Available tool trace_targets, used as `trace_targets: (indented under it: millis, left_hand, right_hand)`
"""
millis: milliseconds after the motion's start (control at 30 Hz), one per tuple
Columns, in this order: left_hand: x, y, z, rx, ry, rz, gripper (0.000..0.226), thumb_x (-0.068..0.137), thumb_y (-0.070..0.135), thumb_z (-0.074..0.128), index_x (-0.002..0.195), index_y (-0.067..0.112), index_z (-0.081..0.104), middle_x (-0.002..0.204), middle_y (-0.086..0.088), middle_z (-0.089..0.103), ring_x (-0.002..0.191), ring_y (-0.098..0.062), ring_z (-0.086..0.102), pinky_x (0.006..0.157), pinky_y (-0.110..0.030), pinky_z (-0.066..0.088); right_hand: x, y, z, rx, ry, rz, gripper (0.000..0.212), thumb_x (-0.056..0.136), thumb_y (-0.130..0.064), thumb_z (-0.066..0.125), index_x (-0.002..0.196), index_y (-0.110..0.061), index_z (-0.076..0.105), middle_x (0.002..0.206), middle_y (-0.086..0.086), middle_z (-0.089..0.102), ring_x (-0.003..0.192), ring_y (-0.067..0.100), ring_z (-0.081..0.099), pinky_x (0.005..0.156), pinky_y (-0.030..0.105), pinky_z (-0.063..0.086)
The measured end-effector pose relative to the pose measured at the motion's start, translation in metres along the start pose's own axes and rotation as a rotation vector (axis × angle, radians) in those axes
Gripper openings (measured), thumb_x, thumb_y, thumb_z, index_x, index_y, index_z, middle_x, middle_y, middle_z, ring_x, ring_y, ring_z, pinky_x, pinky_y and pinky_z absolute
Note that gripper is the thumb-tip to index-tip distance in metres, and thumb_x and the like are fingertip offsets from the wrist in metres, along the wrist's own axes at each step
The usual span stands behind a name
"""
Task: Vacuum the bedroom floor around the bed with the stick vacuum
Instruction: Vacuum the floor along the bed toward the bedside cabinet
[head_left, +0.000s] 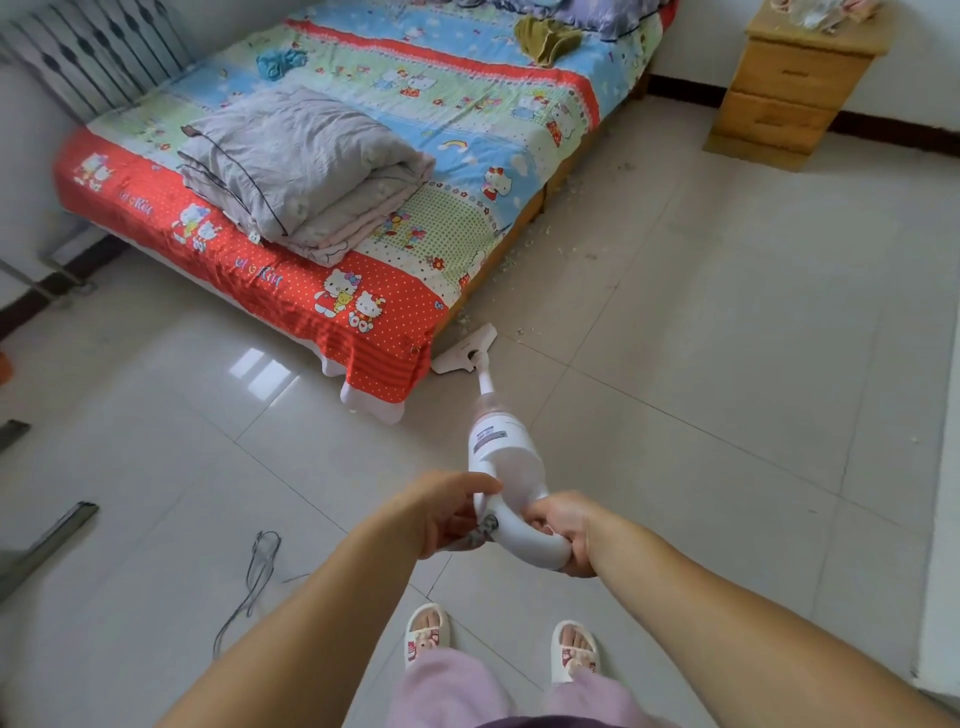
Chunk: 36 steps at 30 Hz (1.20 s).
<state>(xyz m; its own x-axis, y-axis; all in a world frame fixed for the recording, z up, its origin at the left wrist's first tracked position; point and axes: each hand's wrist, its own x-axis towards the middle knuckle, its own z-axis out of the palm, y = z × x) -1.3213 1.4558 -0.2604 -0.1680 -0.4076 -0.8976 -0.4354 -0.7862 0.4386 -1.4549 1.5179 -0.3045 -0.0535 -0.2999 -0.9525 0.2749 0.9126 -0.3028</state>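
We judge the white stick vacuum light and rigid; our right hand wraps its looped handle at lower centre; our left hand, fingers curled, steadies the loop's other side.

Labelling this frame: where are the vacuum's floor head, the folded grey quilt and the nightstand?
floor head (464, 352), head view, top face.
folded grey quilt (306, 161), head view, top fold.
nightstand (795, 83), head view, upper drawer front.

A white stick vacuum slants down across the pale tiled floor, its flat floor head resting on the tiles just beside the near corner of the bed. The bed, under a red, blue and green cartoon-print sheet, runs toward the far wall. Small bits of debris lie scattered on the floor along the bed's right edge.
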Motion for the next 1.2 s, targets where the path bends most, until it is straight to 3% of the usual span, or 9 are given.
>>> trace_targets:
  millis: [400,533,667,833,1000,1200]
  left_hand:
    - [0.009,0.003,0.029,-0.176,0.096,0.021,0.025,0.084,0.016,0.066,0.093,-0.007,0.058,0.064,-0.015,0.057,0.042,-0.019,0.057,0.049,-0.027,0.053]
    - [0.020,0.016,0.024,-0.188,0.083,0.002,0.025,0.086,0.017,0.064,0.092,-0.007,0.058,0.064,-0.016,0.058,0.039,-0.018,0.057,0.048,-0.026,0.052]
    - [0.031,0.036,0.018,-0.194,0.081,-0.004,0.025,0.087,0.017,0.062,0.092,-0.008,0.057,0.061,-0.015,0.058,0.038,-0.018,0.057,0.046,-0.025,0.051]
    - [0.042,0.058,0.010,-0.199,0.071,-0.011,0.024,0.087,0.017,0.062,0.087,-0.007,0.057,0.061,-0.014,0.056,0.042,-0.018,0.055,0.050,-0.026,0.051]
    - [0.052,0.072,0.005,-0.185,0.060,-0.016,0.022,0.088,0.016,0.061,0.081,-0.005,0.057,0.056,-0.013,0.055,0.046,-0.019,0.053,0.052,-0.027,0.050]
    - [0.054,0.078,0.001,-0.092,-0.039,-0.072,0.020,0.089,0.014,0.059,0.088,-0.005,0.057,0.061,-0.015,0.057,0.057,-0.023,0.054,0.060,-0.032,0.049]
  right_hand:
    - [-0.001,-0.034,-0.032,-0.205,0.020,-0.097,0.032,0.093,-0.002,0.038,0.064,-0.013,0.046,0.026,-0.007,0.036,0.018,0.003,0.032,0.032,0.006,0.031]
    - [0.010,-0.057,-0.031,-0.266,0.034,-0.107,0.026,0.093,-0.005,0.042,0.070,-0.011,0.051,0.045,-0.003,0.042,0.024,0.005,0.035,0.034,0.012,0.033]
    - [0.021,-0.076,-0.030,-0.243,0.028,-0.086,0.023,0.094,-0.006,0.044,0.073,-0.010,0.052,0.055,-0.001,0.040,0.034,0.006,0.037,0.034,0.014,0.033]
    - [0.037,-0.100,-0.028,-0.216,0.023,-0.066,0.022,0.094,-0.009,0.047,0.073,-0.010,0.053,0.055,-0.001,0.042,0.021,0.004,0.035,0.031,0.012,0.033]
    - [0.046,-0.113,-0.026,-0.197,0.021,-0.071,0.025,0.095,-0.009,0.046,0.070,-0.010,0.051,0.053,-0.002,0.040,0.021,0.003,0.032,0.032,0.010,0.030]
    - [0.053,-0.112,-0.030,-0.211,0.023,-0.034,0.023,0.095,-0.009,0.046,0.072,-0.010,0.052,0.053,-0.002,0.040,0.025,0.003,0.033,0.033,0.012,0.031]
